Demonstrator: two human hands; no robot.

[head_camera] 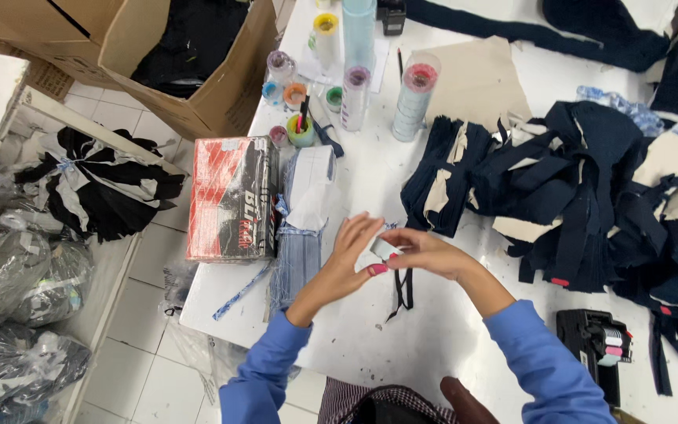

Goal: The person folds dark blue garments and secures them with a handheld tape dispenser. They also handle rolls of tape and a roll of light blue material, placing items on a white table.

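Both hands meet over the white table [370, 330], in blue sleeves. My left hand [348, 253] and my right hand [425, 251] pinch a small white tag [384, 249] between their fingertips. A thin dark strap [404, 289] hangs from under the right hand onto the table. A stack of pale blue fabric strips tied with ribbon [298, 235] lies just left of the left hand. Right of the hands spreads a heap of navy and beige cloth pieces [574, 188], some with red tags.
A red, black and white box [233, 198] sits at the table's left edge. Plastic tubes and tape rolls [355, 71] stand at the back. A black label gun [602, 345] lies front right. An open cardboard carton [198, 63] and plastic bags [17, 298] fill the floor on the left.
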